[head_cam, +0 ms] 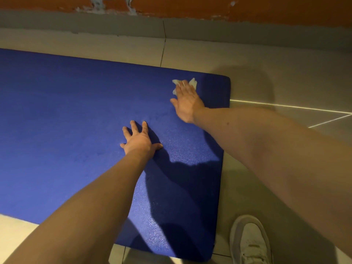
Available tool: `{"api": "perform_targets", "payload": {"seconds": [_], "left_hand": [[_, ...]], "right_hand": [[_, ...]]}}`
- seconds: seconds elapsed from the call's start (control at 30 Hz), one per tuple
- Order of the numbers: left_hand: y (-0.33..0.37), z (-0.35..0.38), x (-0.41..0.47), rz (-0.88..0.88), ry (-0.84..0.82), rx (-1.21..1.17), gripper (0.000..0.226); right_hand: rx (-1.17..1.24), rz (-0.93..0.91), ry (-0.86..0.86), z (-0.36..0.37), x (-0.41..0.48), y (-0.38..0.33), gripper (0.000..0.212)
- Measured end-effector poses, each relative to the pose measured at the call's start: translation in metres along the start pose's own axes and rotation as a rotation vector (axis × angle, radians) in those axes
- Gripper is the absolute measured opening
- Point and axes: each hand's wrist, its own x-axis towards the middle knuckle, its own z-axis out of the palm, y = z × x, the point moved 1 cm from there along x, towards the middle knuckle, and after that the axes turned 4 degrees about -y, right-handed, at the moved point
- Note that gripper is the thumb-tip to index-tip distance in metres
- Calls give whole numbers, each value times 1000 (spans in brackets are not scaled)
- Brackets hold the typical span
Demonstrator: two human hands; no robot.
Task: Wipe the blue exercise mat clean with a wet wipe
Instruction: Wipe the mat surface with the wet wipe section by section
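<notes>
The blue mat lies flat on a tiled floor. Its right end is in view, with two rounded corners, and its length runs off the left edge of the picture. The surface has a fine grainy texture that glints where the light falls on it.

A crumpled white wet wipe sits on the mat near the far right corner, a little in from the edges. The right hand lies on top of it, palm down. The fingers are stretched out straight and press the wipe against the mat rather than curling round it. Bits of the wipe stick out past the fingertips and beside the hand.

The left hand is nearer the middle of the mat's width, closer to the person and well apart from the wipe. It is also released and holds nothing: palm flat on the mat, fingers spread wide, thumb out to the right. Both bare forearms reach in from the bottom of the picture and throw dark shadows across the near right part of the mat.

On the floor just beside the mat's near right corner is a pale sneaker. Thin bright lines of light cross the tiles to the right of the mat. Beyond the far long edge, past a strip of floor, a grey skirting band runs along the base of an orange-brown wall with patches of peeling paint.
</notes>
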Motion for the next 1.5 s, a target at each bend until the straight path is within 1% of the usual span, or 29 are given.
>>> {"api": "perform_targets", "payload": {"seconds": [0.03, 0.1, 0.13, 0.2, 0.3, 0.37, 0.47, 0.53, 0.6, 0.7, 0.8, 0.9, 0.97, 1.0, 1.07, 1.17, 1.2, 1.3, 1.4, 1.5], "left_hand": [[0, 0, 0, -1, 1, 0, 107], [1, 0, 0, -1, 5, 8, 108], [1, 1, 0, -2, 6, 12, 108], [0, 1, 0, 0, 9, 14, 109], [0, 2, 1, 4, 17, 8, 109], [1, 1, 0, 5, 21, 9, 109], [1, 2, 1, 3, 24, 15, 109], [0, 2, 2, 3, 21, 12, 109], [0, 2, 1, 3, 12, 11, 109], [0, 2, 1, 0, 5, 5, 109], [0, 2, 1, 8, 12, 10, 109], [-1, 2, 1, 10, 17, 11, 109], [-1, 2, 2, 9, 19, 11, 109], [-1, 3, 2, 10, 18, 11, 110], [-1, 3, 2, 13, 19, 7, 110], [-1, 3, 2, 11, 18, 3, 109], [-1, 3, 2, 12, 17, 3, 109], [-1, 3, 1, 13, 15, -13, 109], [-1, 2, 1, 18, 19, -5, 109], [-2, 3, 1, 26, 25, -4, 110]], "right_hand": [[-12, -7, -9, -1, 0, 5, 66], [-30, 1, 45, -6, -1, 25, 64], [-8, 38, 70, -10, -2, 35, 64], [8, 169, 71, -18, 0, 56, 70], [-66, 411, 8, -29, 4, 76, 70], [-19, 462, 6, -33, 9, 68, 71], [33, 370, 39, -27, 20, 34, 72], [37, 248, 50, -22, 23, 7, 71], [7, 79, 41, -16, 24, -15, 67], [-19, -73, -47, -9, 22, -21, 70], [-94, -45, -24, -13, 28, 10, 72], [-24, 145, 32, -31, 25, 46, 64], [-61, 277, 9, -37, 19, 57, 67], [-74, 299, 8, -35, 20, 55, 69], [-53, 277, 35, -29, 18, 35, 70], [-169, 88, 78, -8, 16, -11, 65], [-138, 10, 76, 1, 11, -26, 65], [-98, -96, -8, 19, 2, -40, 70], [-141, -103, 13, 6, 2, -13, 69], [-88, 10, 54, -10, -1, 29, 67]]}}
